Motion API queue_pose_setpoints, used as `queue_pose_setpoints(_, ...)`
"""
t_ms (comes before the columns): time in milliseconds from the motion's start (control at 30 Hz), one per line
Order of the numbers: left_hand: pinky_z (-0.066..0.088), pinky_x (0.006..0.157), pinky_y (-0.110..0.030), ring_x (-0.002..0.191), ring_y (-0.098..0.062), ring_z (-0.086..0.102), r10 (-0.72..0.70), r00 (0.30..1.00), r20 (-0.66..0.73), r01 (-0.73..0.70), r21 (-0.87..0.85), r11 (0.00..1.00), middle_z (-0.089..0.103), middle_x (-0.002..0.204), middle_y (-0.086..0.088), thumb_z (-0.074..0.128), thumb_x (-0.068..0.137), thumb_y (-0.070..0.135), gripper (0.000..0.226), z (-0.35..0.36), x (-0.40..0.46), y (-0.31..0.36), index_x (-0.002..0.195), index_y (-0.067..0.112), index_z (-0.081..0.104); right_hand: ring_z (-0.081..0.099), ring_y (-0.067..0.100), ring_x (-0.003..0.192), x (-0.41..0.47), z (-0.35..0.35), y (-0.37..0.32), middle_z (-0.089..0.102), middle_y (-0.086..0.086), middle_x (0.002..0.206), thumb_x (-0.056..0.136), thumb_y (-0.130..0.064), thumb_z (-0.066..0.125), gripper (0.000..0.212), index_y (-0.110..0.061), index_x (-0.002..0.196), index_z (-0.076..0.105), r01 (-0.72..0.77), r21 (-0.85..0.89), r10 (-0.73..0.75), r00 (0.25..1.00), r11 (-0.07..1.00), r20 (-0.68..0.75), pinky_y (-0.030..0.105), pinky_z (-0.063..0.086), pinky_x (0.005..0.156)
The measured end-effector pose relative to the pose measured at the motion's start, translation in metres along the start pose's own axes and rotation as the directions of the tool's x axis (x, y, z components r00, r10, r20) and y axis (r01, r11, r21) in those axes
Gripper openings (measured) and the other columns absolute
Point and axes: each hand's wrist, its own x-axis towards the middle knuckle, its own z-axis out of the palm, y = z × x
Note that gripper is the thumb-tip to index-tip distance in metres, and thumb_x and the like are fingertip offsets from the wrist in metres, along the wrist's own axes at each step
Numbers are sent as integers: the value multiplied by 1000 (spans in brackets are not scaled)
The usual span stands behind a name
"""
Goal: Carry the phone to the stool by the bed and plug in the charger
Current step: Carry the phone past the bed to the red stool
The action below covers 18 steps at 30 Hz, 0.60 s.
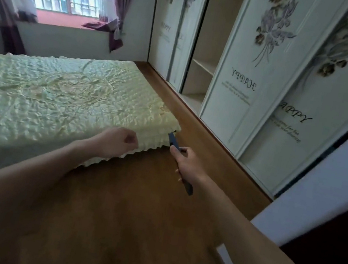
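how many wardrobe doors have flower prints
4: one by the far wall, a narrow one beside it, one right of the open shelves, one nearest. More may be out of frame.

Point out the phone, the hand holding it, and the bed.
phone [189, 187]: head view, on its lower end below the palm.
right hand [186, 164]: head view, on the back of the hand.
bed [58, 97]: head view, on the quilted cover's top.

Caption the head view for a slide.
Right hand carries dark phone past bed corner; left hand empty.
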Motion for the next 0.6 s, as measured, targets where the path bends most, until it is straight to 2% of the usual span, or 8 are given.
queue_pose_setpoints(167,45,74,-29,83,-13,61,111,991,76,-113,20,993,67,90,5,56,88,34,15,18,132,10,90,25,67,59,21,100,100,-42,0,55,-4,110,90,-62,49,54,-24,129,46,-37,-9,35,994,999,-102,36,49,75)
queue_pose_setpoints(333,54,81,-38,88,-20,65,173,977,128,-175,6,985,69,97,-3,54,91,29,20,6,258,43,97,16,68,53,12,75,189,-101,-14,53,-5,90,93,-58,48,51,-20,126,47,-79,33,85,969,996,-232,28,41,58)
queue_pose_setpoints(467,49,81,-32,92,-21,63,246,964,105,-245,-24,969,68,98,-6,53,91,22,20,7,338,81,100,11,68,54,15,72,245,-153,-12,55,-5,85,90,-63,47,47,-26,120,46,-116,45,124,941,992,-316,34,45,65)
queue_pose_setpoints(600,46,82,-31,93,-22,61,313,946,77,-312,-23,950,67,99,-6,54,90,18,19,25,414,113,102,10,66,53,13,62,300,-205,7,55,-5,82,90,-63,47,53,-24,125,46,-135,90,159,922,987,-354,30,42,55)
